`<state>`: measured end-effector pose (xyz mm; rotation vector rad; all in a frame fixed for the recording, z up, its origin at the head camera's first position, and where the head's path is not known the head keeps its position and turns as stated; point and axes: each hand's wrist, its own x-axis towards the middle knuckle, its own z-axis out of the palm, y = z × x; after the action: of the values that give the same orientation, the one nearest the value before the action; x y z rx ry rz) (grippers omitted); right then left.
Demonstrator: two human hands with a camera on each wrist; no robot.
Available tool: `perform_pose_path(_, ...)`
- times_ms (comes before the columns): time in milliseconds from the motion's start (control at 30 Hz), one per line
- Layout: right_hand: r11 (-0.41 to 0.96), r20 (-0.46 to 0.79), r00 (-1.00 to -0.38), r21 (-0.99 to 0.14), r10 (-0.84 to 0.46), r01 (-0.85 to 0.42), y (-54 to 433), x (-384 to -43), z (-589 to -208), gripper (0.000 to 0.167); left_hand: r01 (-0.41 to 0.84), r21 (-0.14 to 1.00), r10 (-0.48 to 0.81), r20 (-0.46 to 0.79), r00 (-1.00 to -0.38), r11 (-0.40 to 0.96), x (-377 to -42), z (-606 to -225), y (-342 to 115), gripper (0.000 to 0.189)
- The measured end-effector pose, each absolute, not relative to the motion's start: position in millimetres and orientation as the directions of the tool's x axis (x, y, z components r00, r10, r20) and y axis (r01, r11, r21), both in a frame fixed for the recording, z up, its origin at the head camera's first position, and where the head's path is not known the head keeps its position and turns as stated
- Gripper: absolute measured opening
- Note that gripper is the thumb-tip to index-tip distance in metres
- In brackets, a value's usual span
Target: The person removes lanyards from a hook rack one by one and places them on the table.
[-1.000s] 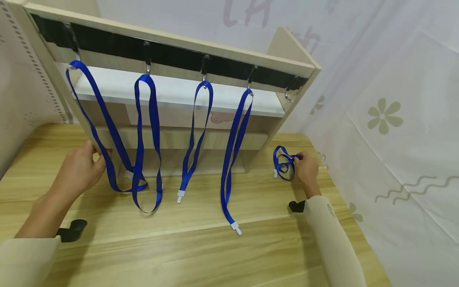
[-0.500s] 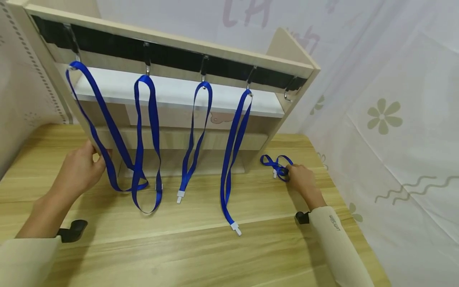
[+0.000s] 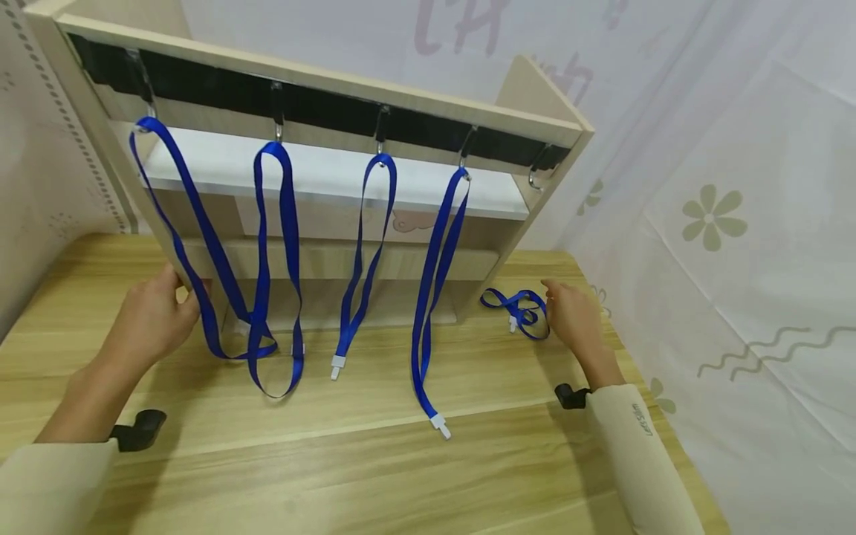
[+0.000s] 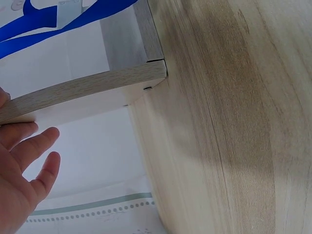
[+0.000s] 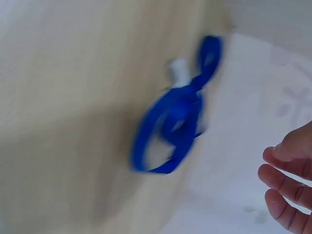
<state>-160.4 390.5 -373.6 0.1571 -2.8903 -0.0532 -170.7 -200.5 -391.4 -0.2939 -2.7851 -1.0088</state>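
On the table beside the rack lies a loosely coiled blue lanyard [image 3: 513, 305] with a white clip. My right hand [image 3: 574, 319] hovers just to its right, holding nothing; the right wrist view shows its fingers [image 5: 275, 178] relaxed and apart from the lanyard [image 5: 178, 105]. At the rack's left side, my left hand [image 3: 148, 319] grips the edge of the wooden side panel [image 4: 87, 90], with the thumb on one face and fingers on the other. Several blue lanyards hang from the rack's hooks, among them a long one [image 3: 289, 215] near the left. The rightmost hook [image 3: 535, 179] is bare metal.
The wooden rack has a black hook strip [image 3: 328, 111] along its top and a white shelf [image 3: 321, 169] behind the lanyards. It stands on a wood-grain table [image 3: 321, 461]. A patterned white curtain [image 3: 756, 297] borders the table on the right.
My right hand has let go of the coiled lanyard and drawn slightly away to the right. The lanyard now lies more spread out toward the rack. My left hand stays on the panel.
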Motion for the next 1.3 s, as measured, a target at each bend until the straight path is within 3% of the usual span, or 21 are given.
perform_pose_path(200, 0.985, 0.473, -0.871, -0.031, -0.135, -0.17, 364, -156, -344, 0.025, 0.231, 0.617, 0.135, 0.199, -0.971, 0.753, -171, -390, -201, 0.026)
perform_pose_path(500, 0.895, 0.803, -0.552, -0.058, -0.222, -0.443, 307, -145, -298, 0.017, 0.23, 0.624, 0.136, 0.196, -0.971, 0.747, -173, -391, -199, 0.031)
perform_pose_path(600, 0.849, 0.836, -0.495, -0.068, -0.238, -0.524, 278, -143, -280, 0.016, 0.233, 0.623, 0.138, 0.198, -0.97, 0.747, -173, -392, -200, 0.031)
perform_pose_path(767, 0.805, 0.827, -0.505, -0.113, -0.249, -0.583, 228, -149, -249, 0.022, 0.241, 0.616, 0.135, 0.213, -0.968, 0.75, -173, -391, -203, 0.029)
perform_pose_path(967, 0.891, 0.813, -0.556, -0.11, -0.174, -0.44, 187, -158, -229, 0.039, 0.244, 0.619, 0.137, 0.215, -0.967, 0.747, -174, -391, -203, 0.028)
perform_pose_path(1100, 0.905, 0.816, -0.551, -0.086, -0.175, -0.416, 178, -159, -224, 0.034, 0.248, 0.619, 0.135, 0.225, -0.965, 0.745, -174, -392, -202, 0.026)
perform_pose_path(1200, 0.844, 0.783, -0.594, -0.184, -0.183, -0.503, 181, -156, -219, 0.026, 0.25, 0.618, 0.134, 0.229, -0.964, 0.746, -173, -392, -202, 0.026)
perform_pose_path(1300, 0.731, 0.725, -0.668, -0.365, -0.165, -0.576, 189, -149, -212, 0.02, 0.256, 0.614, 0.136, 0.236, -0.962, 0.747, -172, -391, -201, 0.027)
